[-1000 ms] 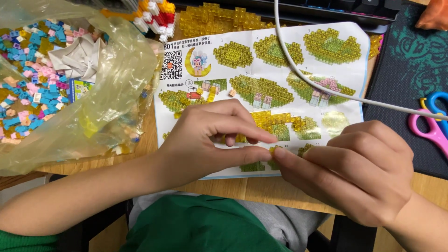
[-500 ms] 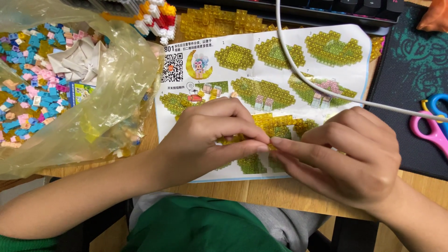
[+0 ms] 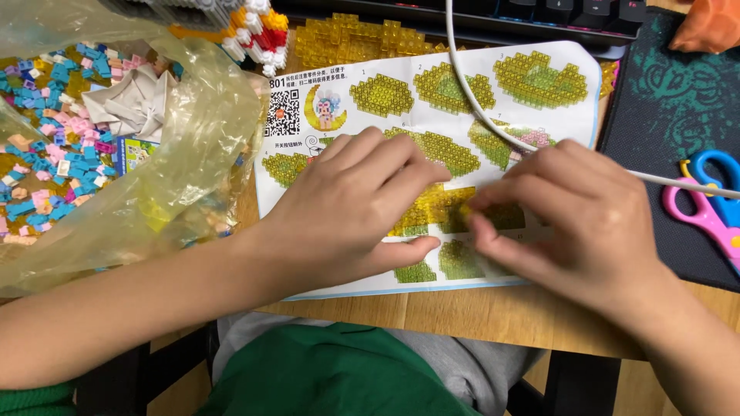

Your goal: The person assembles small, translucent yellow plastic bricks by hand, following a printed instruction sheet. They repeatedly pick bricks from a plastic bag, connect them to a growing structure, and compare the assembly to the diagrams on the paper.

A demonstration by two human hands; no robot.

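Near the middle of the frame, a bumpy see-through yellow brick piece (image 3: 432, 209) lay on the paper sheet (image 3: 432, 100), pinched between left hand (image 3: 347, 204) and right hand (image 3: 574, 219).

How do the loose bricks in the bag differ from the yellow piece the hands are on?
The bricks in the bag are loose and mixed blue, pink and yellow; the yellow piece is joined bricks of a single clear yellow. The bag bricks lie untouched behind plastic at the left; the yellow piece sits on the instruction sheet, pinched between the left hand and right hand. Both are tiny bricks.
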